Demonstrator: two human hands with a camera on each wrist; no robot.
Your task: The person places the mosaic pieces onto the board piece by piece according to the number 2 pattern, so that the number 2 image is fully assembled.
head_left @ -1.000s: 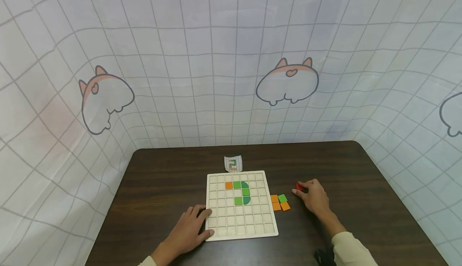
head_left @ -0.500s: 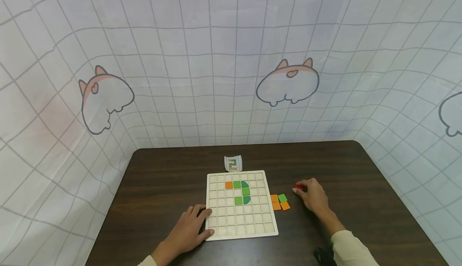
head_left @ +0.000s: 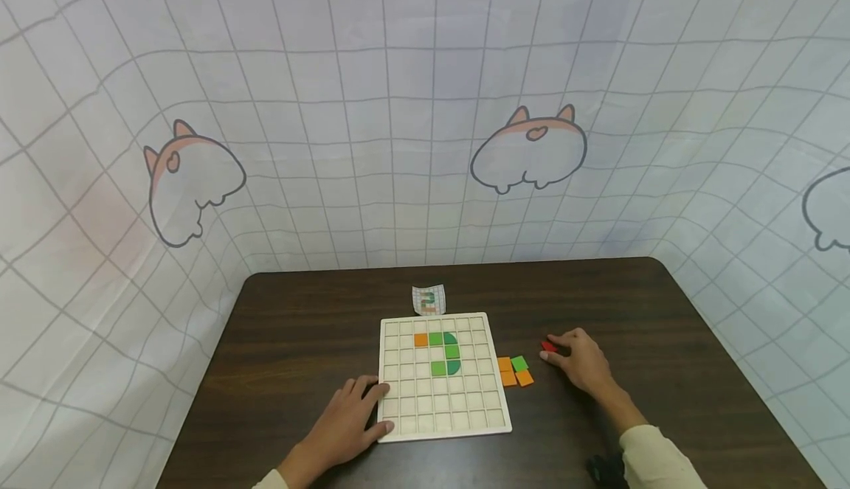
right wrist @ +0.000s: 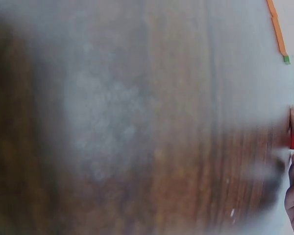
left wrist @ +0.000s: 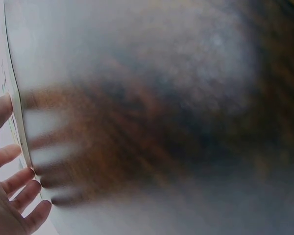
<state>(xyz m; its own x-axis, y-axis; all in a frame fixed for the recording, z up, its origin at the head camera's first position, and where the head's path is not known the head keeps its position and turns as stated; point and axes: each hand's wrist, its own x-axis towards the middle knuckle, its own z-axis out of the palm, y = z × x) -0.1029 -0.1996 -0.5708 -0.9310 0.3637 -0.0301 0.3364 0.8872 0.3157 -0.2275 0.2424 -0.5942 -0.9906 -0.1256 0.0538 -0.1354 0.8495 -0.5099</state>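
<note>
The left hand (head_left: 345,422) rests at the left edge of a cream grid board (head_left: 445,404), its thumb and a fingertip on the rim. In the left wrist view its fingers (left wrist: 27,196) line the board's edge. Toward the right of the table, the right hand (head_left: 581,362) has thumb and forefinger at opposite sides of a small red tile (head_left: 548,346), pinching it low over the tabletop. The right wrist view shows the red tile (right wrist: 292,136) edge-on between the digits. On the board lie an orange tile (head_left: 421,340), several green squares (head_left: 452,352) and dark green quarter-rounds (head_left: 454,367).
Loose orange tiles (head_left: 508,378) and one green tile (head_left: 519,363) lie against the board's right side. A small printed card (head_left: 428,300) lies just behind the board. The dark wooden table (head_left: 299,341) is surrounded by a white grid-patterned curtain (head_left: 412,142). A black object (head_left: 604,469) sits by the right sleeve.
The right hand shifts slightly and turns the red tile, which now shows more of its flat face than half a second ago. The left hand and board stay put.
</note>
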